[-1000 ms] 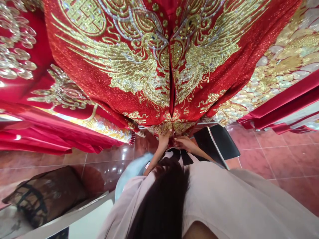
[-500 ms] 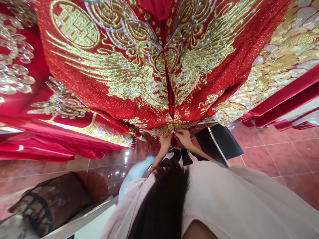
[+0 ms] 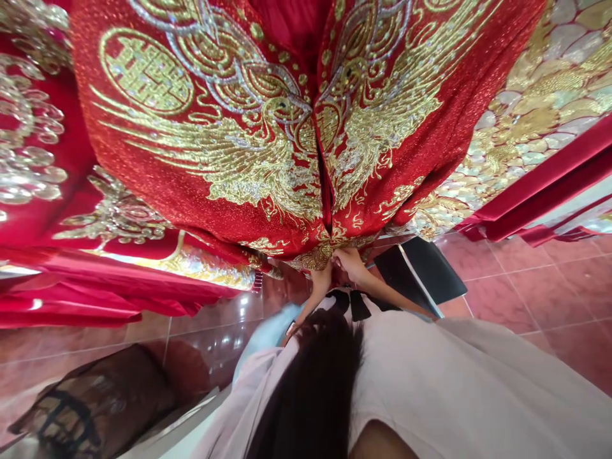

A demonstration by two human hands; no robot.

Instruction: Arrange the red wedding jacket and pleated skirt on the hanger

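A red glittering jacket (image 3: 268, 191) with gold phoenix embroidery and beading hangs directly in front of me. Its two front edges meet down the middle, with a narrow dark gap above the lower hem. My left hand (image 3: 322, 275) is closed at the gold-patterned hem (image 3: 310, 260), just below that front opening. Right beside it, my right hand (image 3: 348, 261) has its fingers bent and pinched against the same hem. The hands nearly touch. Any small fastener between the fingertips is too small to make out.
Beaded red garments (image 3: 29, 127) hang at the left, and a gold-and-pearly scaled garment (image 3: 516, 121) at the right. A black flat-sided object (image 3: 433, 271) stands on the tiled floor (image 3: 526, 280). At lower left lies a dark brown bag (image 3: 109, 395).
The left hand has tilted and slid slightly lower and to the right. My right hand's fingers have curled in closer to the hem. The view has shifted a little.
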